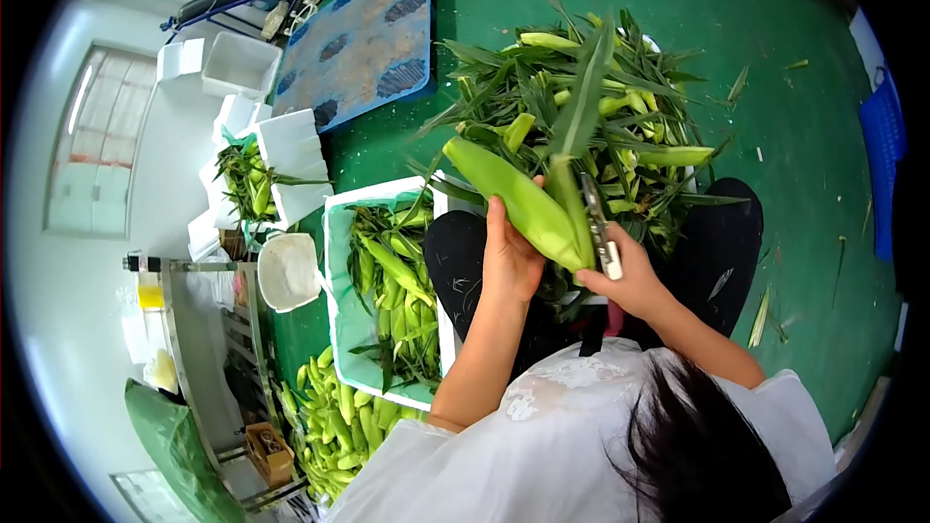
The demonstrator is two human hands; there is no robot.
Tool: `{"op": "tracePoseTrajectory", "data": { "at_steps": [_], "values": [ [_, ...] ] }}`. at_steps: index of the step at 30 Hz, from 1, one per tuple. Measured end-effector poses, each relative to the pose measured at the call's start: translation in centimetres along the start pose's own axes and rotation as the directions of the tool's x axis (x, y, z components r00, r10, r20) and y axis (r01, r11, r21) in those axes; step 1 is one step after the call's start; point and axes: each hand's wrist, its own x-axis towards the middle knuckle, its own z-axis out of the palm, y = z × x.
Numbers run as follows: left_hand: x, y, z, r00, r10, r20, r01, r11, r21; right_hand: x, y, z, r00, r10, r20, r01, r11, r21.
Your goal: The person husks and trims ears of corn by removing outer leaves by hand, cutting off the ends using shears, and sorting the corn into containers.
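My left hand (511,257) is wrapped round the lower side of a green ear of corn (513,196), which slants with its stalk end toward my right hand. My right hand (630,276) grips a knife-like metal tool (594,216) with a pale handle, held along the ear's right side. A husk strip (570,199) with a long leaf (586,97) stands away from the ear beside the tool. Just beyond my hands and between my knees lies a big heap of husks and leaves (620,111), which hides most of its container.
At my left stands a white foam box (336,305) full of corn, with more ears (339,426) piled behind it. A white scoop (289,271), a blue pallet (358,39), stacked foam boxes (295,160) and a metal rack (184,329) are farther left. Husk scraps litter the green floor (804,174).
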Motion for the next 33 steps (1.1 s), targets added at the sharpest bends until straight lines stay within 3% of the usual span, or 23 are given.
{"op": "tracePoseTrajectory", "data": {
  "at_steps": [1, 2, 3, 4, 5, 6, 9, 10, 11, 13, 16, 17, 19, 21, 22, 23, 25, 26, 27, 29, 32, 33],
  "values": [
    [0.1, 0.4, -0.5, 0.998, -0.031, 0.061, 0.037, 0.995, -0.098, -0.4, -0.4, -0.3, 1.0, -0.003, -0.013, 0.004, 0.999, 0.039],
    [0.3, 0.8, -1.1, 0.99, -0.059, 0.126, 0.082, 0.979, -0.188, -1.0, -1.4, -0.8, 0.994, 0.107, -0.02, -0.097, 0.955, 0.28],
    [0.7, 1.2, -1.9, 0.968, -0.126, 0.218, 0.199, 0.914, -0.354, -1.0, -1.1, -1.8, 0.988, 0.145, -0.049, -0.134, 0.975, 0.179],
    [0.8, 1.6, -2.3, 0.96, -0.167, 0.223, 0.245, 0.89, -0.385, -1.0, -1.0, -2.7, 0.98, 0.182, -0.077, -0.176, 0.981, 0.078],
    [1.0, 1.8, -2.6, 0.949, -0.208, 0.235, 0.292, 0.862, -0.415, -0.4, -1.4, -3.6, 0.981, 0.168, -0.096, -0.181, 0.972, -0.149],
    [2.2, 1.4, -4.6, 0.911, -0.201, 0.359, 0.343, 0.853, -0.394, -0.4, -2.8, -3.5, 0.959, 0.15, -0.24, -0.263, 0.789, -0.556],
    [1.6, 1.1, -4.7, 0.986, -0.156, 0.066, 0.15, 0.986, 0.078, -0.7, -2.6, -3.2, 0.89, -0.269, -0.369, -0.101, 0.672, -0.734],
    [1.8, 0.1, -5.5, 0.987, -0.114, 0.11, 0.093, 0.979, 0.182, -0.9, -4.1, -2.8, 0.933, -0.07, -0.354, -0.114, 0.874, -0.473],
    [1.6, -0.2, -6.5, 0.971, -0.062, 0.23, -0.021, 0.94, 0.341, -0.9, -3.6, -2.8, 0.973, -0.022, -0.229, -0.027, 0.978, -0.208],
    [0.0, -0.6, -4.3, 0.975, -0.007, 0.223, -0.094, 0.893, 0.439, 0.0, -4.4, -1.0, 0.989, 0.027, -0.147, 0.024, 0.944, 0.33],
    [-0.9, -1.6, -4.0, 0.942, 0.038, 0.334, -0.242, 0.768, 0.593, 3.1, -6.6, 0.5, 0.923, -0.033, -0.383, 0.133, 0.963, 0.236],
    [-1.2, -1.8, -4.0, 0.942, 0.027, 0.333, -0.241, 0.745, 0.622, 4.4, -5.4, 0.7, 0.927, -0.039, -0.373, 0.18, 0.919, 0.351],
    [-2.0, -1.9, -4.4, 0.944, 0.015, 0.33, -0.204, 0.812, 0.547, 5.1, -5.2, 0.7, 0.959, 0.002, -0.283, 0.109, 0.921, 0.374],
    [-2.7, -2.3, -5.4, 0.965, -0.033, 0.262, -0.036, 0.967, 0.254, 4.9, -6.4, 0.9, 0.978, 0.094, -0.184, 0.002, 0.886, 0.465],
    [-2.8, -2.6, -6.2, 0.949, -0.095, 0.3, 0.052, 0.988, 0.147, 4.2, -8.0, 1.3, 0.983, 0.11, -0.146, -0.021, 0.862, 0.507],
    [-2.4, -3.1, -7.0, 0.89, -0.128, 0.438, 0.089, 0.99, 0.107, 3.9, -8.6, 1.9, 0.983, 0.105, -0.15, -0.007, 0.84, 0.543],
    [-3.1, -3.5, -6.5, 0.885, -0.16, 0.437, 0.17, 0.985, 0.017, 2.4, -10.2, 2.2, 0.987, 0.151, -0.06, -0.095, 0.835, 0.541],
    [-3.2, -3.4, -5.9, 0.862, -0.135, 0.488, 0.14, 0.99, 0.025, 1.9, -11.0, 3.2, 0.984, 0.121, -0.127, -0.029, 0.825, 0.565],
    [-2.9, -2.8, -5.2, 0.843, -0.182, 0.506, 0.16, 0.983, 0.088, 1.7, -11.2, 2.7, 0.992, 0.112, -0.057, -0.07, 0.871, 0.487],
    [-3.1, -2.9, -4.0, 0.827, 0.046, 0.56, -0.107, 0.991, 0.076, 1.4, -10.9, 2.5, 0.998, 0.064, -0.009, -0.059, 0.949, 0.309],
    [-3.4, -3.2, -3.8, 0.915, -0.001, 0.403, -0.017, 0.999, 0.042, 0.9, -11.2, 4.2, 0.997, 0.075, -0.001, -0.072, 0.958, 0.276],
    [-4.0, -2.7, -2.5, 0.952, 0.002, 0.306, -0.009, 1.0, 0.022, 0.8, -10.7, 4.4, 0.998, 0.034, 0.048, -0.036, 0.998, 0.043]
  ]
}}
